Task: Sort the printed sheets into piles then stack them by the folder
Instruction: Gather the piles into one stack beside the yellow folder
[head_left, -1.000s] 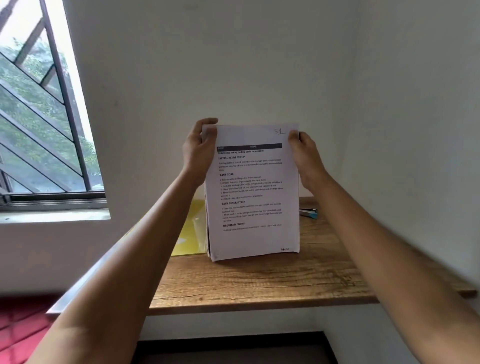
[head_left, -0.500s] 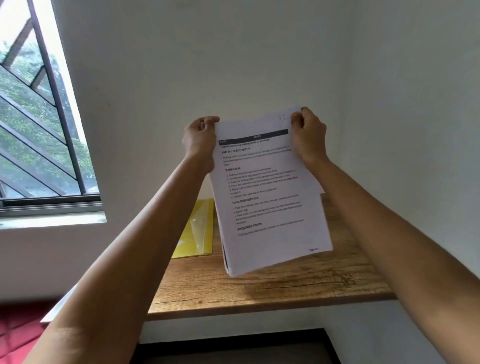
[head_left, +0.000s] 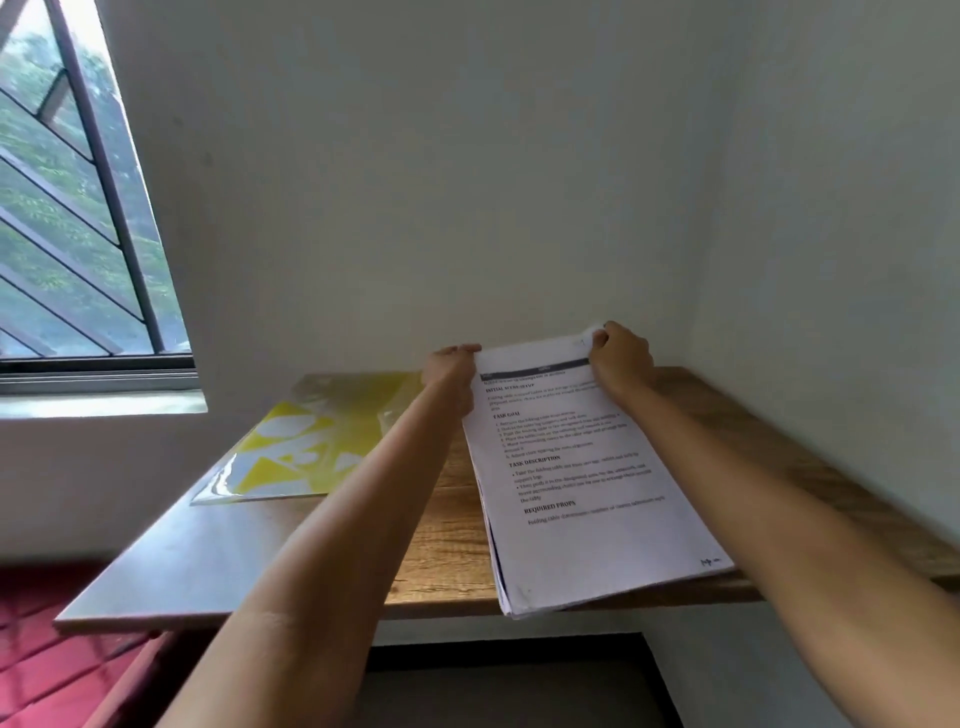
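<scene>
While left hand (head_left: 449, 366) and right hand (head_left: 621, 358) pinch the printed sheets (head_left: 582, 467), a forearm (head_left: 363, 493) overlaps the folder (head_left: 306, 447).

left arm: bare, stretched forward | left hand (head_left: 451, 371): fingers curled over far left corner of sheets (head_left: 587, 478) | right arm: bare, stretched forward | right hand (head_left: 621, 364): grips far right corner

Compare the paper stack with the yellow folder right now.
The paper stack is white, printed, thick; the folder is yellow, glossy, thin. The left hand and right hand grip the paper stack's far corners; no hand holds the folder. Both lie on the table.
</scene>
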